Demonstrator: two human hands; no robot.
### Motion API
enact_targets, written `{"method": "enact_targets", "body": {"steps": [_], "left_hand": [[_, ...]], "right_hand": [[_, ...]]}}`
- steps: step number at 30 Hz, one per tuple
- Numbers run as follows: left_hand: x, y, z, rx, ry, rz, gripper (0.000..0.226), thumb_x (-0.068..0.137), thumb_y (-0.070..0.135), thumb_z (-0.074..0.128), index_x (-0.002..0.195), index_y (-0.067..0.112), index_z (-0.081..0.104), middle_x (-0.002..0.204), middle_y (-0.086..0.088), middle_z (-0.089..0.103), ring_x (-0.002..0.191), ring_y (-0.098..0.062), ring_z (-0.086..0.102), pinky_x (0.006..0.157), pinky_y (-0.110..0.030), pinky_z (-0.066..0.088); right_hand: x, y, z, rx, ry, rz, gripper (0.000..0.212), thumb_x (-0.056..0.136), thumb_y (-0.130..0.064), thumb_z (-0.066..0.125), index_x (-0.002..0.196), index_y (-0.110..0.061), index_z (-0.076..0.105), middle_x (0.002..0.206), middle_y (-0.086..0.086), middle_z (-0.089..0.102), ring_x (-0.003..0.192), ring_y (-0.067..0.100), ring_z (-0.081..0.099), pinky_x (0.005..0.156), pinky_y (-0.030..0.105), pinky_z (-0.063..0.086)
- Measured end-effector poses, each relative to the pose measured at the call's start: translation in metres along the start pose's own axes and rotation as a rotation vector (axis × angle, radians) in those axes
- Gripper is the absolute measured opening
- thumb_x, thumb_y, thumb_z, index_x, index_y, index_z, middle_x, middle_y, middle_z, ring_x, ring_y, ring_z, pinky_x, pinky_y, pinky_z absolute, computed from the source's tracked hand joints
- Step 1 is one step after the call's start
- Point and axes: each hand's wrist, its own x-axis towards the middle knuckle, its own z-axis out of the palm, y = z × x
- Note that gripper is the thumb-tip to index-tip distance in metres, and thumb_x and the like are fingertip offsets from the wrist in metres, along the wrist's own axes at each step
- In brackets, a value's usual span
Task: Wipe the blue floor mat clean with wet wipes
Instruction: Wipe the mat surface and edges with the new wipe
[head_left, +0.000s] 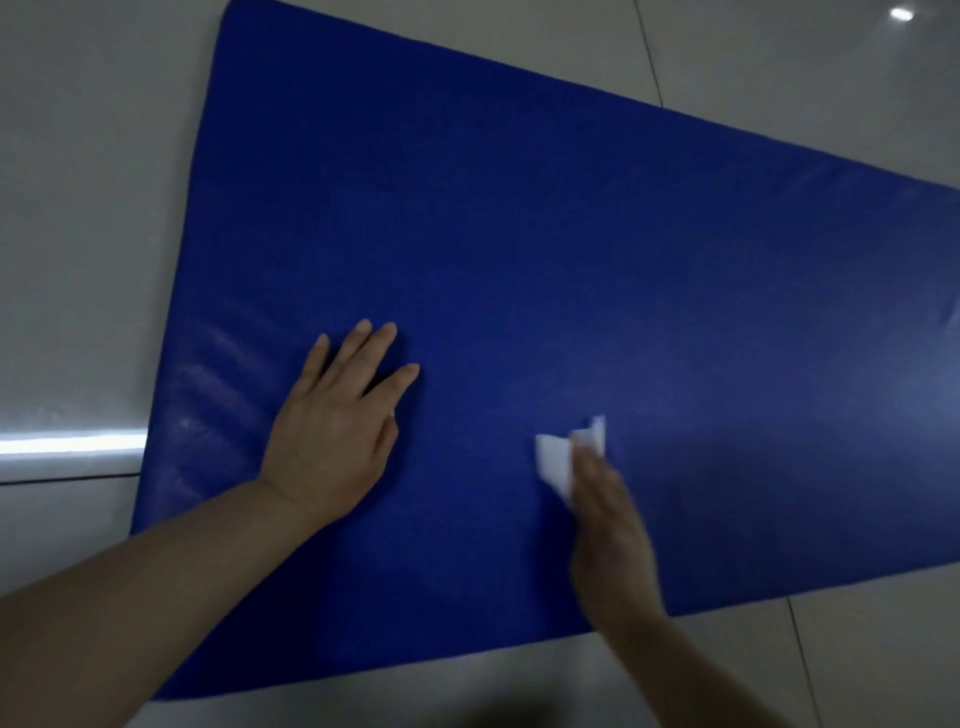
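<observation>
blue mat (519, 234) flat on tiled floor (78, 208), long axis left–right | wet wipe (558, 457) near mat's near edge, under right hand (608, 525), blurred, grip unclear | unwiped stretch lies rightward | left hand (332, 431) fingers spread, pressing mat

One blue mat (519, 260) — one white wet wipe (558, 457). Two hands: a left hand (332, 431) and a right hand (608, 525).
</observation>
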Motion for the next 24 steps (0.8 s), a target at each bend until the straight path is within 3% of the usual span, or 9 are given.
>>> {"method": "enact_targets", "body": {"steps": [3,5,8,11,13,15,20,22,24], "left_hand": [[-0.004,0.003,0.0,0.02,-0.055,0.042,0.05,0.091,0.021,0.028,0.129,0.011,0.058,0.149,-0.015,0.038,0.139,-0.031,0.033,0.115,-0.05,0.02],[-0.002,0.003,0.0,0.022,-0.072,0.028,0.05,0.092,0.022,0.028,0.13,0.011,0.058,0.149,-0.015,0.038,0.139,-0.031,0.033,0.116,-0.05,0.021],[-0.002,0.004,0.0,0.03,-0.085,0.035,0.051,0.092,0.023,0.027,0.13,0.01,0.057,0.149,-0.016,0.038,0.139,-0.031,0.034,0.115,-0.05,0.022],[-0.002,0.004,0.0,0.039,-0.086,0.035,0.051,0.092,0.023,0.027,0.131,0.01,0.057,0.149,-0.016,0.038,0.139,-0.031,0.033,0.116,-0.05,0.021],[-0.001,0.003,0.0,0.041,-0.081,0.035,0.051,0.091,0.023,0.027,0.13,0.009,0.057,0.148,-0.017,0.039,0.139,-0.032,0.034,0.116,-0.047,0.019],[-0.001,0.003,0.001,0.043,-0.076,0.036,0.05,0.091,0.022,0.028,0.129,0.008,0.058,0.147,-0.017,0.04,0.137,-0.033,0.036,0.116,-0.047,0.018],[-0.002,0.002,0.0,0.038,-0.082,0.023,0.05,0.092,0.022,0.028,0.13,0.009,0.057,0.148,-0.016,0.039,0.138,-0.032,0.035,0.116,-0.049,0.021],[-0.003,0.004,0.0,0.025,-0.065,0.019,0.045,0.094,0.019,0.033,0.131,0.009,0.057,0.148,-0.017,0.039,0.139,-0.033,0.034,0.115,-0.05,0.021],[-0.002,0.004,0.0,0.007,-0.058,0.014,0.042,0.091,0.015,0.042,0.13,0.008,0.057,0.148,-0.018,0.039,0.139,-0.033,0.034,0.115,-0.051,0.021]], "right_hand": [[-0.005,0.045,-0.024,-0.103,0.0,0.247,0.083,0.073,0.023,0.049,0.146,-0.012,0.033,0.155,-0.001,0.023,0.141,0.014,0.017,0.112,0.052,0.03],[-0.006,0.044,-0.032,-0.174,-0.09,0.343,0.08,0.08,0.018,0.051,0.146,-0.017,0.023,0.155,-0.001,0.016,0.145,0.012,0.006,0.119,0.047,0.016],[-0.014,0.01,-0.018,-0.075,-0.091,0.336,0.069,0.091,0.01,0.035,0.148,-0.023,0.017,0.153,-0.002,0.019,0.141,0.004,0.002,0.118,0.029,0.006],[-0.024,-0.045,0.003,-0.007,-0.111,0.124,0.061,0.082,0.002,0.035,0.142,-0.009,0.03,0.145,0.003,0.035,0.141,0.009,0.019,0.118,0.026,0.01],[-0.029,-0.078,0.017,-0.012,-0.154,-0.074,0.056,0.081,-0.01,0.038,0.136,-0.012,0.034,0.145,0.0,0.039,0.135,0.014,0.032,0.116,0.032,0.011],[-0.031,-0.098,0.024,-0.001,-0.215,-0.266,0.058,0.081,-0.017,0.037,0.138,-0.015,0.033,0.149,-0.002,0.032,0.139,0.015,0.029,0.117,0.035,0.013],[-0.035,-0.04,0.0,-0.053,-0.334,-0.512,0.058,0.081,-0.013,0.039,0.139,-0.018,0.037,0.149,-0.006,0.032,0.139,0.013,0.032,0.114,0.031,0.028],[-0.041,-0.002,-0.019,-0.095,-0.363,-0.505,0.063,0.081,-0.008,0.04,0.143,-0.02,0.034,0.152,-0.008,0.03,0.142,0.011,0.027,0.116,0.028,0.023],[-0.044,0.024,-0.035,-0.216,-0.43,-0.522,0.074,0.081,-0.008,0.037,0.151,-0.023,0.019,0.159,-0.007,0.015,0.145,0.011,0.017,0.118,0.03,0.014]]}}
